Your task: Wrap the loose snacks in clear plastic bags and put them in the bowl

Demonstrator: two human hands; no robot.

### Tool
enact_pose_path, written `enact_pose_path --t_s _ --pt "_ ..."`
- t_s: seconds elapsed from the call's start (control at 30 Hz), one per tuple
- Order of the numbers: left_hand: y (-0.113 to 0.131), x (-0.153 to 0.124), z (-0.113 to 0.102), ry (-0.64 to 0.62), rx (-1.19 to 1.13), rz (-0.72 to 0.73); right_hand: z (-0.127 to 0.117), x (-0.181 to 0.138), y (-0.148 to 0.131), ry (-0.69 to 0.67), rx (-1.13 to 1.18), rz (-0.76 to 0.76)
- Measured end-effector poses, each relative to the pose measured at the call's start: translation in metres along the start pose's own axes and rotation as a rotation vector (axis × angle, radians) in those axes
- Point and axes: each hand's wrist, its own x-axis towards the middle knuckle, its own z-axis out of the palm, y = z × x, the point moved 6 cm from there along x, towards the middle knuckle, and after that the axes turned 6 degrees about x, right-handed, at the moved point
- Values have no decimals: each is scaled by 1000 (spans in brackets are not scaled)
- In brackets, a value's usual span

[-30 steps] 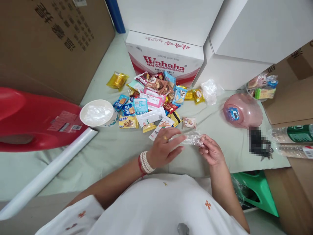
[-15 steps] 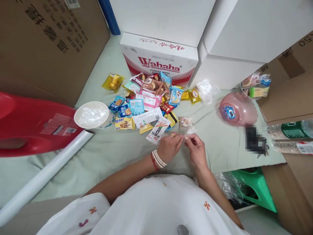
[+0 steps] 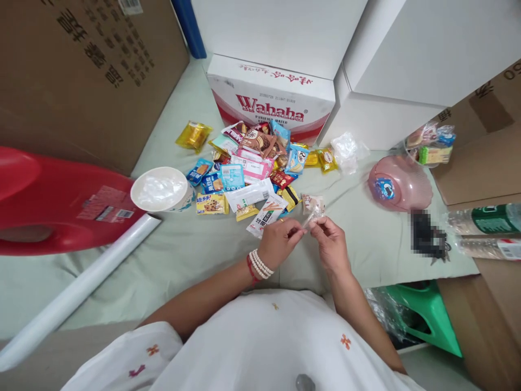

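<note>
A small clear plastic bag [image 3: 314, 213] is pinched between my left hand [image 3: 280, 242] and my right hand [image 3: 331, 245]. The fingertips of both hands are closed on its near edge, almost meeting. Just beyond it lies a small beige snack packet [image 3: 311, 202], partly covered by the clear plastic. A white snack packet with breadstick pictures [image 3: 266, 214] rests beside my left fingers. Farther off spreads a heap of wrapped snacks: a brown wafer packet [image 3: 255, 142], a blue packet [image 3: 297, 159] and a yellow cookie packet [image 3: 212, 204].
A paper tub [image 3: 151, 205] lined with plastic stands left, near a red plastic stool [image 3: 52, 217] and a white roll [image 3: 89, 279]. A Wahaha carton [image 3: 280, 106] backs the heap. Rightward are crumpled plastic [image 3: 348, 152], a pink bowl [image 3: 396, 195] and plastic bottles [image 3: 484, 221].
The view has shifted slightly. My hands have moved a little apart, and more of the clear plastic bag now shows between my fingertips.
</note>
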Motion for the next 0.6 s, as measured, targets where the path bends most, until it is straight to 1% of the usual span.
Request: enact_pose_path --t_s 0.1,0.17,0.23,0.27,0.33,0.4,0.47,0.53,0.6 --pt "-4 2 -2 -85 -212 -38 -3 2 5 -6 53 51" --pt "-9 3 -2 -138 -373 -91 -4 2 6 -27 95 91" --pt "-14 4 -4 -148 -509 -157 -5 2 3 -38 133 116" --pt "-17 5 -7 -125 -553 -183 -7 1 1 -41 152 127" --pt "-22 7 -16 -16 -585 -213 -10 0 -5 -46 201 151" --pt "-24 8 -30 129 -560 -226 -14 -1 -10 -56 259 178" --pt "-24 6 -40 221 -505 -233 -18 -3 -12 -77 310 214" --pt "-25 4 -41 219 -471 -255 -21 -3 -11 -97 340 256" --pt "-25 3 -38 175 -458 -270 -26 0 -8 -103 347 283"
